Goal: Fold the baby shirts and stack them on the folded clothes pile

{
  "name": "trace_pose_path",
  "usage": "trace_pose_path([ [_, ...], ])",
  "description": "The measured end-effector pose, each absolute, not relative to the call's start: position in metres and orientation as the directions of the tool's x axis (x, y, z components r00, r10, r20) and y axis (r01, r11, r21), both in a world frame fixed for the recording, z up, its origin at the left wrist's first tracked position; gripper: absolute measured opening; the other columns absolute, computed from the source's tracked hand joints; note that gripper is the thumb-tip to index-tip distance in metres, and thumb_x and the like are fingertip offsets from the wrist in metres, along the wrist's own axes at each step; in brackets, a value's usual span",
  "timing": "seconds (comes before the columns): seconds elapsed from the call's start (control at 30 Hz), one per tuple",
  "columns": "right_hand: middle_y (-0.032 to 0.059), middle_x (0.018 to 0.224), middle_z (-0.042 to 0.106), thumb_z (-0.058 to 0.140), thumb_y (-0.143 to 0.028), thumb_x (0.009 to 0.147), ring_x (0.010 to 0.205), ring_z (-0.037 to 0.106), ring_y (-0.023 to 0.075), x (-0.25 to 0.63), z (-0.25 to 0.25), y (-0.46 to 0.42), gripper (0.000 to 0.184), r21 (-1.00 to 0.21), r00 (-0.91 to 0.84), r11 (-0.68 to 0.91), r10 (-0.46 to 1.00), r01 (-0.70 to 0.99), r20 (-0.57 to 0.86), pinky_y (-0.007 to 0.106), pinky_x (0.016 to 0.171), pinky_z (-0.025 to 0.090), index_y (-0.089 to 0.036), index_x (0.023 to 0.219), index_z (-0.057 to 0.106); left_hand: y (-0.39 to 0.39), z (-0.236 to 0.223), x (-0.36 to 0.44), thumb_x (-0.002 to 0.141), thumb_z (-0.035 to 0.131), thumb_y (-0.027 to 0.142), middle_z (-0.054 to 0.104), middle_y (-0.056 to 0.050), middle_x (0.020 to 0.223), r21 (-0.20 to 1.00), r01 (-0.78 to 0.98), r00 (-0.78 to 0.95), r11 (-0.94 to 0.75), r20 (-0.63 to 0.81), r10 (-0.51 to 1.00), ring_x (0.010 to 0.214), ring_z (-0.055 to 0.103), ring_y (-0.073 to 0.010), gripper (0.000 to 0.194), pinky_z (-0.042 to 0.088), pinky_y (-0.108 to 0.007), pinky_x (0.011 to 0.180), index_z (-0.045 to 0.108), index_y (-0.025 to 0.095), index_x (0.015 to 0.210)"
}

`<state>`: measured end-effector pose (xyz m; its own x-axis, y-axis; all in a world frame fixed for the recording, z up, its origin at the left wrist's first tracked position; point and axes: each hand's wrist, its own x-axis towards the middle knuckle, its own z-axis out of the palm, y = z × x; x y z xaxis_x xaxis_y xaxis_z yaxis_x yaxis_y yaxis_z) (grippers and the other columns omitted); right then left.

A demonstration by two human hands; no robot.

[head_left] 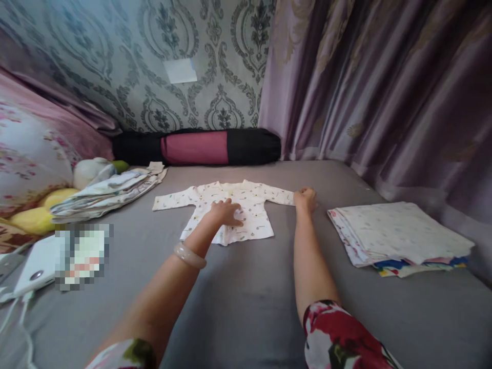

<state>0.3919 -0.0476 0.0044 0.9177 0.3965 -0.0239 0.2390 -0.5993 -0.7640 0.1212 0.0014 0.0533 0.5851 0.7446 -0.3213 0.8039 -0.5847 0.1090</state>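
A small white baby shirt (251, 218) with a tiny print lies spread out on the grey sheet, both sleeves stretched to the sides. Over the middle of its front is my left hand (226, 211), fingers apart and nothing held; whether it presses on the cloth I cannot tell. My right hand (306, 199) is closed at the cuff of the right-hand sleeve, with the fingertips partly hidden. A pale bangle (189, 255) circles my left wrist.
A folded pile of cloths (403, 233) lies at the right, and another stack of folded clothes (111, 192) at the left beside plush toys. Along the wall stretches a black and maroon roll bag (194, 147). A white device (42, 261) with cables sits front left.
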Motion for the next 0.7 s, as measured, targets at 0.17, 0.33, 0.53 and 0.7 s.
trace_pose_path([
  [0.17,0.0263,0.128,0.055,0.046,-0.031,0.084,0.122,0.048,0.0354,0.39,-0.002,-0.066,0.054,-0.588,0.886,-0.691,0.452,0.422,0.104,0.054,0.097,0.036,-0.012,0.134,0.051,0.031,0.052,0.142,0.07,0.069,0.053,0.072,-0.01,0.099,0.31,0.766,0.639,-0.563,-0.263,0.723,0.097,0.064,-0.0297,0.031,0.046,-0.04,0.089,0.072,0.024,0.081],
  [0.33,0.0297,0.126,0.056,0.05,-0.04,0.081,0.118,0.052,0.0381,0.393,-0.003,-0.068,0.058,-0.537,0.891,-0.735,0.447,0.414,0.077,0.055,0.096,0.036,-0.01,0.129,0.055,0.054,0.029,0.173,0.082,0.059,0.03,0.071,-0.007,0.099,0.477,0.583,0.751,-0.658,-0.006,0.661,0.09,0.066,-0.0199,0.026,0.048,-0.029,0.086,0.07,0.021,0.103],
  [0.53,0.0285,0.129,0.054,0.053,-0.038,0.079,0.12,0.05,0.0403,0.404,0.0,-0.058,0.048,-0.528,0.913,-0.788,0.404,0.317,-0.056,0.056,0.094,0.036,-0.014,0.117,0.067,0.073,0.006,0.198,0.085,0.06,0.038,0.061,-0.012,0.114,0.448,0.58,0.755,-0.68,0.017,0.655,0.1,0.062,-0.0212,0.052,0.046,-0.031,0.095,0.055,0.017,0.132],
  [0.7,0.0217,0.115,0.064,0.052,-0.03,0.081,0.11,0.058,0.033,0.41,0.01,-0.048,0.039,-0.648,0.901,-0.681,0.433,0.341,0.019,0.042,0.09,0.044,-0.015,0.113,0.067,0.078,-0.004,0.201,0.082,0.061,0.053,0.054,-0.011,0.118,0.401,0.612,0.754,-0.681,-0.039,0.655,0.115,0.053,-0.0266,0.066,0.041,-0.034,0.101,0.048,0.025,0.141],
])
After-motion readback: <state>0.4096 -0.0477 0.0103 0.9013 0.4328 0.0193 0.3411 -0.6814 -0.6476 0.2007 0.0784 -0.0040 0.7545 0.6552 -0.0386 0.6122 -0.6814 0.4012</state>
